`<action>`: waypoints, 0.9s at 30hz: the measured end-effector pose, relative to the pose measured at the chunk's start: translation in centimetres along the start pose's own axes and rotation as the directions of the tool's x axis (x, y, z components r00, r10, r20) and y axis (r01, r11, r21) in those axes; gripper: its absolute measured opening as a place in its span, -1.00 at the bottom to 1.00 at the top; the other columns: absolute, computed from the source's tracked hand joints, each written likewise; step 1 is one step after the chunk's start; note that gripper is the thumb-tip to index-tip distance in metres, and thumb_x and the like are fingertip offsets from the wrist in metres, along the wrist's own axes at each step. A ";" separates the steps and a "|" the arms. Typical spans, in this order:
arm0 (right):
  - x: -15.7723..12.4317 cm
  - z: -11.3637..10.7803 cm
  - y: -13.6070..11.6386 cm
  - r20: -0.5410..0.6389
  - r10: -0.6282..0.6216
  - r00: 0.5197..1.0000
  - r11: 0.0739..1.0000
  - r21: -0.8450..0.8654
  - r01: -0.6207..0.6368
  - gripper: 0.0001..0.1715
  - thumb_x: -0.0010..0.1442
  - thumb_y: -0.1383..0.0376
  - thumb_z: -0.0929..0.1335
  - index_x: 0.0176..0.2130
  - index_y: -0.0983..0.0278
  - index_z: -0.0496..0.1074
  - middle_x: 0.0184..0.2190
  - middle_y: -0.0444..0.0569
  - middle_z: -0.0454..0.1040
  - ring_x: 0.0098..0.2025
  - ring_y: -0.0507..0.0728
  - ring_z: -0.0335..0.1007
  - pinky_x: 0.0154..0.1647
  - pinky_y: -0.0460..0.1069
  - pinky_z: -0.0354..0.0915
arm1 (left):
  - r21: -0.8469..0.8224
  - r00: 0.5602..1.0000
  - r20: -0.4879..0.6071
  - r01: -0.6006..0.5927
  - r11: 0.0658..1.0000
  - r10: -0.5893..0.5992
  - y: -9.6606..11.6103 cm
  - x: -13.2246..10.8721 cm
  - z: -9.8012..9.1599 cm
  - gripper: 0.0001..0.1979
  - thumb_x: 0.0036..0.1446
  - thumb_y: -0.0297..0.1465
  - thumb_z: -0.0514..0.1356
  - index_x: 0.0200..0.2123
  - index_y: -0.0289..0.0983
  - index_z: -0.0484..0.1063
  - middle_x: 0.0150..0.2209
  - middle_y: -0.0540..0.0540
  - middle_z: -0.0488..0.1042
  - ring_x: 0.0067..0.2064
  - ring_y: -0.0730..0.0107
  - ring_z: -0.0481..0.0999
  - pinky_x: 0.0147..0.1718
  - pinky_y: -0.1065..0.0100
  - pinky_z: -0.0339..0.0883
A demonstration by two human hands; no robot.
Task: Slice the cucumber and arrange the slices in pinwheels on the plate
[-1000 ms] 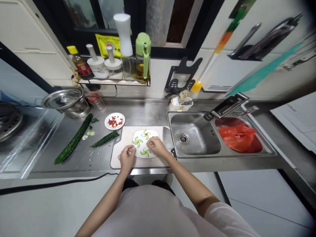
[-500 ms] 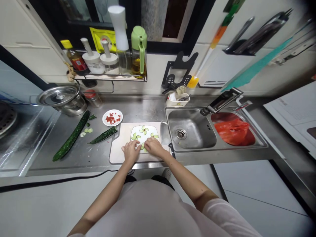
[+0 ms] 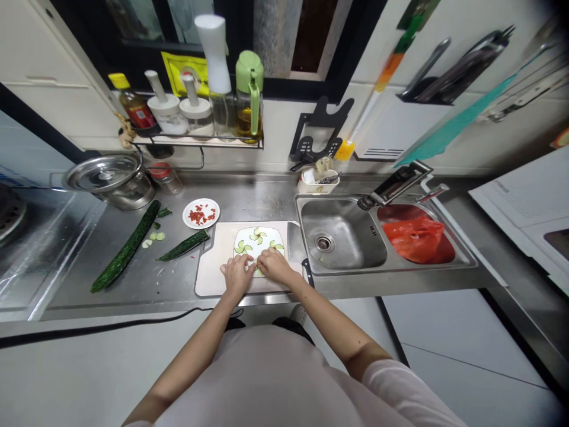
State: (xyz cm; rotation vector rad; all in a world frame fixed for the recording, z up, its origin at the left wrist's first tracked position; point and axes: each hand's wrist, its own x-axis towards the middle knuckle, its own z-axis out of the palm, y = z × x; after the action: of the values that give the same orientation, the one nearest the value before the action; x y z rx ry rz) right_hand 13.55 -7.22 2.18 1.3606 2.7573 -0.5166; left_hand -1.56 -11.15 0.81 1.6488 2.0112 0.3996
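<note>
The steel-grey bench (image 3: 249,198) is marked near its left end by a mottled dark-green cucumber (image 3: 127,252). Along its front edge, a cream board (image 3: 208,277) is topped by a white plate (image 3: 258,248) patterned with pinwheels of pale-green, dark-rimmed slices (image 3: 240,244). A white dish (image 3: 188,209) is speckled with red bits (image 3: 198,216).

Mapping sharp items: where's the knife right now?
In the head view, the knife lies right of the white plate, at the right edge of the cutting board, next to the sink.
</note>
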 end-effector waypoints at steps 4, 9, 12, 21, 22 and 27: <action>0.1 0.0 -0.1 0.016 0.001 1.000 1.000 -0.004 -0.001 -0.72 0.33 0.31 0.23 -0.23 0.34 0.50 -0.25 0.07 0.45 -0.13 0.17 0.23 -0.10 0.01 0.06 | 0.005 1.000 0.006 -0.005 1.000 0.005 0.0 0.0 0.2 -0.80 0.17 -0.22 0.18 -0.19 -0.11 0.51 -0.25 -0.09 0.50 -0.10 0.13 0.40 -0.16 0.19 0.06; 0.0 0.3 0.0 0.009 -0.002 1.000 1.000 -0.017 0.002 -0.69 0.33 0.30 0.21 -0.24 0.34 0.50 -0.25 0.06 0.46 -0.13 0.16 0.22 -0.09 0.01 0.06 | 0.012 1.000 0.014 0.000 1.000 0.000 0.0 0.0 0.4 -0.81 0.18 -0.21 0.16 -0.19 -0.10 0.50 -0.24 -0.07 0.50 -0.09 0.14 0.39 -0.15 0.17 0.04; 0.0 0.4 0.0 0.003 0.000 1.000 1.000 -0.015 0.000 -0.69 0.34 0.30 0.21 -0.24 0.34 0.50 -0.25 0.06 0.45 -0.13 0.16 0.22 -0.09 0.01 0.05 | 0.020 1.000 0.023 0.002 1.000 -0.002 0.1 -0.1 0.4 -0.80 0.19 -0.22 0.15 -0.18 -0.11 0.50 -0.23 -0.08 0.51 -0.08 0.13 0.38 -0.14 0.16 0.03; -0.2 0.2 0.3 -0.027 0.056 0.998 0.998 0.039 -0.054 -0.72 0.33 0.29 0.23 -0.25 0.31 0.49 -0.24 0.04 0.44 -0.13 0.16 0.22 -0.12 0.00 0.06 | 0.033 1.000 0.021 -0.002 0.999 0.001 0.2 -0.1 0.4 -0.80 0.18 -0.22 0.15 -0.18 -0.11 0.49 -0.21 -0.10 0.51 -0.07 0.11 0.37 -0.12 0.15 0.03; -0.3 0.2 0.4 -0.033 0.064 0.997 0.997 0.044 -0.063 -0.73 0.33 0.29 0.23 -0.26 0.31 0.49 -0.24 0.04 0.44 -0.13 0.16 0.22 -0.13 0.00 0.06 | 0.035 1.000 0.020 -0.001 0.999 0.001 0.2 0.0 0.5 -0.80 0.18 -0.23 0.16 -0.18 -0.11 0.49 -0.21 -0.10 0.51 -0.07 0.11 0.38 -0.12 0.15 0.03; -0.2 0.5 0.4 -0.031 0.055 0.998 0.997 0.047 -0.053 -0.71 0.33 0.28 0.23 -0.28 0.31 0.50 -0.25 0.04 0.45 -0.13 0.16 0.23 -0.10 0.01 0.06 | 0.039 1.000 0.022 0.007 0.999 -0.008 0.3 0.0 0.5 -0.81 0.17 -0.24 0.16 -0.19 -0.12 0.50 -0.23 -0.10 0.50 -0.07 0.11 0.38 -0.12 0.16 0.04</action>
State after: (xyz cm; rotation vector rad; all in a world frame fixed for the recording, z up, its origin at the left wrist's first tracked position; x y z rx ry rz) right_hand 13.91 -7.36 1.60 1.4611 2.7412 -0.5641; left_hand -1.08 -11.12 0.53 1.6611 2.0204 0.3396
